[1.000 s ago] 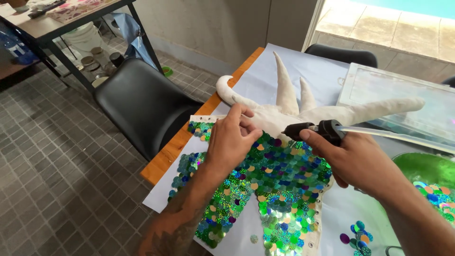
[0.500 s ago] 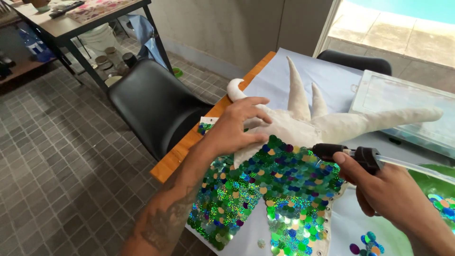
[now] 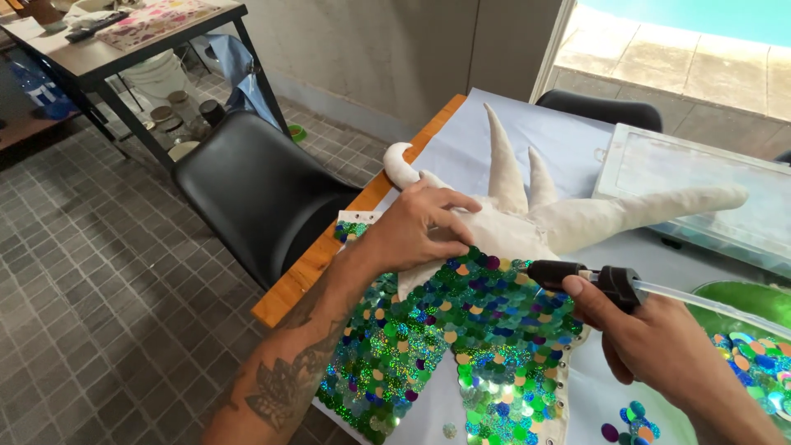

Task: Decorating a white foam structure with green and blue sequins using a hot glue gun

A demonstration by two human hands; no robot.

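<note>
Grey floor tiles and a black chair point(image 3: 255, 194) are lying beside the wooden table point(image 3: 309, 276), which is covered with pale blue paper point(image 3: 470, 140). On it a white padded figure with pointed horns point(image 3: 577, 218) is lying, its lower part already covered with green and purple sequins point(image 3: 478, 330). The left hand point(image 3: 420, 231) is resting flat, fingers spread, pressing the white fabric just above the sequin edge. The right hand point(image 3: 659, 346) is closed around a black hot glue gun point(image 3: 585, 276), its nozzle pointing at that edge. For a good result, I think the glue should be going on in small dots, close to the last row, while the left hand is keeping the fabric tight.
</note>
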